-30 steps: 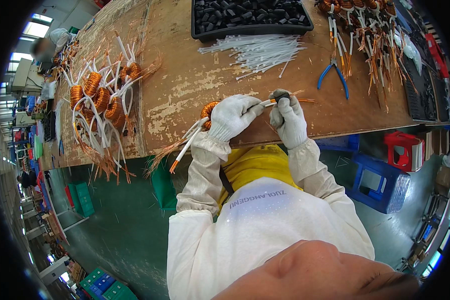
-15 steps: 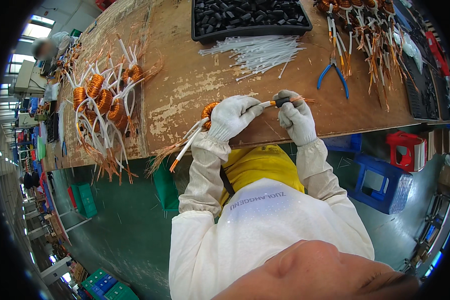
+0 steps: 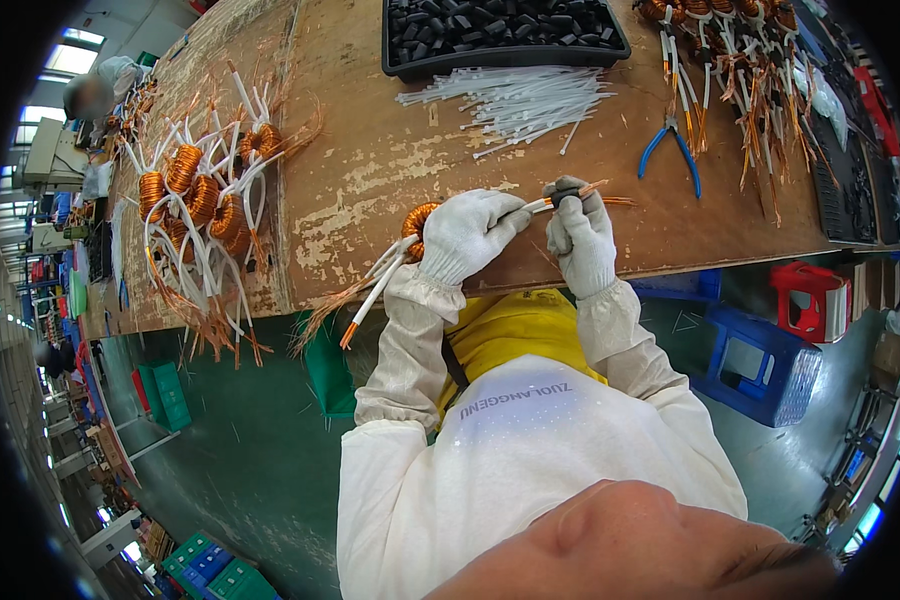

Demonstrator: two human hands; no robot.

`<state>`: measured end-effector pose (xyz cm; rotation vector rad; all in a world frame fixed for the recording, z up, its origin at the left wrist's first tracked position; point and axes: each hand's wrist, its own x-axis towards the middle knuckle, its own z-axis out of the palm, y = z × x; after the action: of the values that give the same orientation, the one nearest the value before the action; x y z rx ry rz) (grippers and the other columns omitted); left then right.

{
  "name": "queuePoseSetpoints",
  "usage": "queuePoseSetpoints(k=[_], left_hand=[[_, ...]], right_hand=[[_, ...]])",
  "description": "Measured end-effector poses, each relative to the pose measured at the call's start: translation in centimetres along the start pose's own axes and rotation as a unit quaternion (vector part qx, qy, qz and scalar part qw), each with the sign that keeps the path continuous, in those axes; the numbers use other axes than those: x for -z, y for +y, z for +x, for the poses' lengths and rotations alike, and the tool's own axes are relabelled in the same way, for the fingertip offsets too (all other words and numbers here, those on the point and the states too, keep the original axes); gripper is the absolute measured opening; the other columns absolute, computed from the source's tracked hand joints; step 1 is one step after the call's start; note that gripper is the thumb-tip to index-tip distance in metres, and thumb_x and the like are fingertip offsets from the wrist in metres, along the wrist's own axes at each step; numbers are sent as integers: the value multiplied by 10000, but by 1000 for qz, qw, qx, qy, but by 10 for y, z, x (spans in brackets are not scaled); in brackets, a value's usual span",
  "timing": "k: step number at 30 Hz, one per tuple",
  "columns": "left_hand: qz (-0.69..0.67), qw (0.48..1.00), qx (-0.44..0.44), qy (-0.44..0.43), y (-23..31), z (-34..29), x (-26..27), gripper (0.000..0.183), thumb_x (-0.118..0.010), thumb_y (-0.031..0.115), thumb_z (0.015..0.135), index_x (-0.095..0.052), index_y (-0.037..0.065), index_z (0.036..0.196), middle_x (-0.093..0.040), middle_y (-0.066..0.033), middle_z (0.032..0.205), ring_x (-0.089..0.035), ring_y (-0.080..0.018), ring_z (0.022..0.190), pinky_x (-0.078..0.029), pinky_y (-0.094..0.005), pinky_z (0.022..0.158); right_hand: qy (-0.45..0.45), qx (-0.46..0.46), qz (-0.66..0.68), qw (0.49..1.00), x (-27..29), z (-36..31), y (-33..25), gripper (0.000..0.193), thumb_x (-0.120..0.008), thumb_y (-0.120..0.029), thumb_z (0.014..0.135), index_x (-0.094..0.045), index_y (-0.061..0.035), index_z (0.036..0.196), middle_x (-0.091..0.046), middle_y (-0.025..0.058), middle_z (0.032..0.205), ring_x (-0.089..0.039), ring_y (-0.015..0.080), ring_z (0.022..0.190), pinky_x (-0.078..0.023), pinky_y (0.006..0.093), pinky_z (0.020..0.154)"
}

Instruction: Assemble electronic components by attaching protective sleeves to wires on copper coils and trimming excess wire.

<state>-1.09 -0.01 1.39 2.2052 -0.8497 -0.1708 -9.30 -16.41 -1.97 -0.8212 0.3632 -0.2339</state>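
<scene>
My left hand, in a white glove, is closed on the white-sleeved lead of a copper-wound ring coil. The coil lies beside that hand, its other white leads and bare copper strands trailing toward the table's front edge. In my gloved right hand, thumb and fingers pinch a small black sleeve around the lead's copper wires. Wire ends stick out past the sleeve to the right. My right fingers hide part of the sleeve.
A black tray of black sleeves stands at the back, with white cable ties before it. Blue-handled pliers lie to the right. Coils are heaped at left, more at far right. Below the table stand blue and red stools.
My right hand has shifted slightly left and turned on the black sleeve, and the wire ends beyond it now spread apart. My left hand stays nearly in place.
</scene>
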Motion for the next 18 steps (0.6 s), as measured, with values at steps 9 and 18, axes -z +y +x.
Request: queuePoseSetpoints(k=[9,18], left_hand=[[-59,998,11,-29,-7,2,1,275,-716,316,936,-780,80,1062,-754,-114,951,-710,-296,862,-551,-370,732],[32,999,16,-21,3,1,-1,273,-685,342,942,-784,114,1057,-754,-97,968,-707,-294,891,-554,-381,763]], right_hand=[[-25,23,27,999,-3,5,20,179,-634,-214,1041,-579,-108,1174,-621,8,951,-435,58,563,-375,233,512],[-38,-22,-101,994,16,3,-5,317,-641,-234,1028,-571,-51,1277,-586,-40,832,-408,26,546,-319,209,469]])
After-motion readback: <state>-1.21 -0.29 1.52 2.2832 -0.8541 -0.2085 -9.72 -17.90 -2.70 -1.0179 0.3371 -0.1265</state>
